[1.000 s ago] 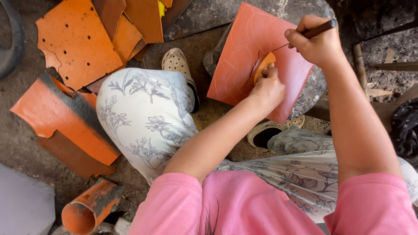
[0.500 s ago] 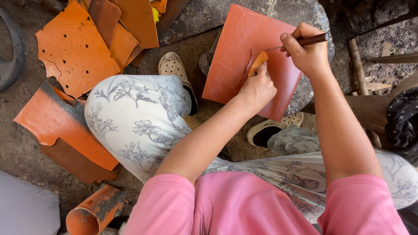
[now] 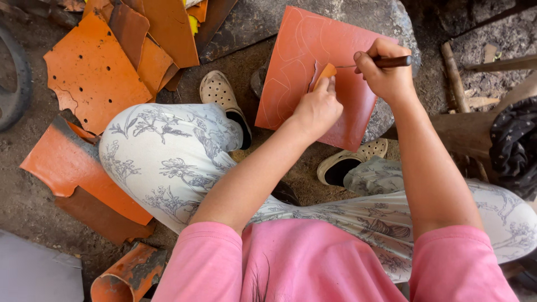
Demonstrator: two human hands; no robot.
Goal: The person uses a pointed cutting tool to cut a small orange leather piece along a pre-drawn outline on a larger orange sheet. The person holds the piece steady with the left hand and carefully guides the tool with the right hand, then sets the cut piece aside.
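The left hand (image 3: 318, 106) has slid up the red-orange sheet (image 3: 291, 67) on the stone (image 3: 391, 17), fingers pinching a small orange template (image 3: 326, 72). The right hand (image 3: 386, 75), fingers pressed around a wooden-handled tool (image 3: 394, 61), has shifted with it, so tracing looks under way.

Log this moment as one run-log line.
left hand: pressing orange template on leather sheet | right hand: holding wooden-handled awl, tip on sheet

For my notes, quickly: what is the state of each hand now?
Left hand: closed, pinching an orange template against the sheet.
Right hand: closed on the tool.
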